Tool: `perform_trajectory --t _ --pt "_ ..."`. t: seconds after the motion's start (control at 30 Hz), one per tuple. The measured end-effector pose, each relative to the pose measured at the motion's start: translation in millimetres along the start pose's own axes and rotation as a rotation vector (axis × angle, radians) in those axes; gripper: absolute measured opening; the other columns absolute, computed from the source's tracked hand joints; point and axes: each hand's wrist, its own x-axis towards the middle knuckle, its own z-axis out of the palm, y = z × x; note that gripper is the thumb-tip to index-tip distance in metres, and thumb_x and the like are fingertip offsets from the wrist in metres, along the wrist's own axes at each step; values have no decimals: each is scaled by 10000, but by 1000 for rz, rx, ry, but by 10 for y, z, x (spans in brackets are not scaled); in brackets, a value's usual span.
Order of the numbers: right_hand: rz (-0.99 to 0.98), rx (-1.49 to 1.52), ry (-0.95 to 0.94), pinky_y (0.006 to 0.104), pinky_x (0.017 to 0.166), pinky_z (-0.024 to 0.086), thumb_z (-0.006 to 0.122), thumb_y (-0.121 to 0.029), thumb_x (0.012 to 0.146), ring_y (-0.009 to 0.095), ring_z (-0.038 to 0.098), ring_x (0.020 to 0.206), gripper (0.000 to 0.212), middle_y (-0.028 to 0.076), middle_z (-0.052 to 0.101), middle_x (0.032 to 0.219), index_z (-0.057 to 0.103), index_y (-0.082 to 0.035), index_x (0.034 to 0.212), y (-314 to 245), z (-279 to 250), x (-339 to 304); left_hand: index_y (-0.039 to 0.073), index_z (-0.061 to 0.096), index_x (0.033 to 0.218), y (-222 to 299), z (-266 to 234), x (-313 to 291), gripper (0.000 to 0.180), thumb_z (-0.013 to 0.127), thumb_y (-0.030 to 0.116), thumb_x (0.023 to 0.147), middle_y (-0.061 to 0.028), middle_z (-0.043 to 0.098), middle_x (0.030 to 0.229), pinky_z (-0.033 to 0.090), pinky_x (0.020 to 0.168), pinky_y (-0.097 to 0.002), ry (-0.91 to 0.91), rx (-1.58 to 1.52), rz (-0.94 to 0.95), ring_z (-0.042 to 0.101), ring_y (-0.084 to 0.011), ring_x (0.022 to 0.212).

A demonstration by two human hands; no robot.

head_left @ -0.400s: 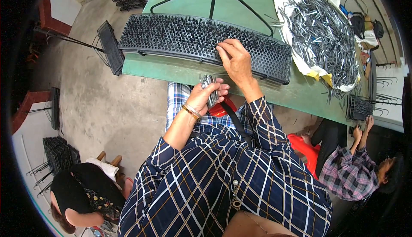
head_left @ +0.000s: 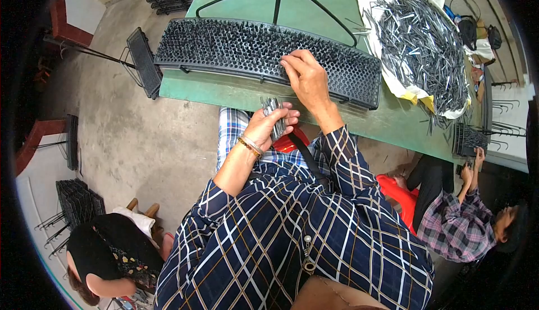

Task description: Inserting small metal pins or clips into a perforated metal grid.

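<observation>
A long black perforated rack (head_left: 359, 85) lies across the table before me. Rows of small dark pieces stand in many of its holes, while holes along the near side and right end look bare. My right hand (head_left: 309, 85) is over the middle of the rack, thumb and fingertips pinched together at the holes; whatever they hold is too small to make out. Below the table's front edge, my left hand (head_left: 264, 127) grips a bundle of thin grey metal strips (head_left: 273, 110), with their ends poking out above the thumb.
On the green table (head_left: 224, 94), a large heap of similar strips (head_left: 421, 46) lies on white sacking at the right. Black rods (head_left: 279, 4) rise behind the rack. Co-workers sit at right (head_left: 457, 226) and lower left (head_left: 109, 254). Another rack (head_left: 144, 63) stands left.
My right hand has shifted very slightly left along the rack, still pinched. My left hand and its bundle stay in place.
</observation>
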Motion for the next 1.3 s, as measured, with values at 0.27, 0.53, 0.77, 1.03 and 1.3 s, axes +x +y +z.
perform_trajectory --t 0.27,0.53,0.77,1.03,1.3 --pt "-18 -23 36 338 586 492 636 -91 798 261 615 701 100 84 598 878 655 -32 877 11 27 -10 -10 520 1088 -7 -11 4 233 541 73 871 -145 644 947 544 646 -277 -5 -3 -1 646 -190 794" --pt "-10 -61 -40 335 623 491 634 -87 800 262 610 735 128 98 598 910 652 -21 908 -5 -11 -10 -12 483 1139 17 23 -21 278 524 98 887 -169 632 993 561 675 -323 -14 -18 -34 644 -217 862" --pt "61 35 -32 303 605 479 629 -118 816 211 601 696 148 86 595 908 665 -23 923 -18 -117 -32 1 476 1166 18 74 -49 300 517 135 901 -168 613 1051 560 694 -326 -47 38 -57 630 -229 909" --pt "520 595 -551 237 564 440 677 -215 807 83 556 661 242 49 600 764 675 24 844 0 -364 -259 -7 507 1153 39 100 -25 279 519 116 903 -145 618 1043 563 703 -316 -54 78 76 632 -230 905" --pt "705 643 -590 221 566 437 680 -187 811 61 553 678 207 24 621 761 684 16 851 48 -412 -368 -30 528 1104 25 214 -43 239 517 79 891 -133 628 988 572 671 -287 -73 148 76 641 -218 876"
